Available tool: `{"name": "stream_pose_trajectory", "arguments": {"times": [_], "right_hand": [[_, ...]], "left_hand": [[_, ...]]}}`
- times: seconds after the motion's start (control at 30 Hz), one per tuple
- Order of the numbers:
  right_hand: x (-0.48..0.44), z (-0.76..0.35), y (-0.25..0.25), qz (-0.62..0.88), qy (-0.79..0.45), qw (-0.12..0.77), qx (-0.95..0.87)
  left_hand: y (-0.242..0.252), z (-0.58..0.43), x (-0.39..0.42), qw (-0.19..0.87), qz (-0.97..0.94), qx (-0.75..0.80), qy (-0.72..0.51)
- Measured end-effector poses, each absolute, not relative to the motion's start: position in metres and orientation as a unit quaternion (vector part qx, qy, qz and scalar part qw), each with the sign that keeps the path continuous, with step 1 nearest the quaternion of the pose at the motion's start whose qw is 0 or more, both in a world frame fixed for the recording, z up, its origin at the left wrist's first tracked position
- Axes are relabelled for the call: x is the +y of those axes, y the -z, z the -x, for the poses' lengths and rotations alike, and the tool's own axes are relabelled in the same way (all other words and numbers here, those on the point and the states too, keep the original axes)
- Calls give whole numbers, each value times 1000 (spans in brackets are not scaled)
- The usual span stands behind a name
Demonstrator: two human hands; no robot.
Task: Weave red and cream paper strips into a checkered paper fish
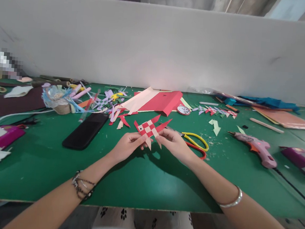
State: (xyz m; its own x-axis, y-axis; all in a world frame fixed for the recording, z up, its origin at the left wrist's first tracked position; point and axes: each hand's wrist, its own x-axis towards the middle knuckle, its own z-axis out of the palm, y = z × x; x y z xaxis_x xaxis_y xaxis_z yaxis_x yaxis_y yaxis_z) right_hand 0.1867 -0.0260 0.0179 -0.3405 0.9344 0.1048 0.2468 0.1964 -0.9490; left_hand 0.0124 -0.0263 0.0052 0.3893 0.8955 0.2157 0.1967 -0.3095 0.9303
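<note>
A woven paper fish (148, 128) in red and pale pink, with a dark-centred eye at its left end, is held above the table between both hands. My left hand (130, 144) pinches its lower left edge, thumb on top. The right edge near the tail strips is gripped by my right hand (173, 141), fingers closed. Just beyond that hand lie scissors (196, 141) with yellow and red handles, their blades partly hidden behind it. Red and pale pink paper sheets (156, 100) lie farther back.
On the left are a black phone (85, 131), paper scraps (105, 103) and a purple power strip (2, 140). To the right lie a pink glue gun (256, 146) with a black cord, a wooden stick (266, 125) and several finished woven pieces (216, 112). A grey partition (158, 43) stands behind.
</note>
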Motion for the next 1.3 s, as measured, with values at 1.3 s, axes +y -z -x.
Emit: {"name": "stream_pose_trajectory", "arguments": {"times": [1.3], "right_hand": [[-29, -196, -32, 440, -163, 439, -766]], "left_hand": [[-6, -13, -27, 421, -689, 447, -385]]}}
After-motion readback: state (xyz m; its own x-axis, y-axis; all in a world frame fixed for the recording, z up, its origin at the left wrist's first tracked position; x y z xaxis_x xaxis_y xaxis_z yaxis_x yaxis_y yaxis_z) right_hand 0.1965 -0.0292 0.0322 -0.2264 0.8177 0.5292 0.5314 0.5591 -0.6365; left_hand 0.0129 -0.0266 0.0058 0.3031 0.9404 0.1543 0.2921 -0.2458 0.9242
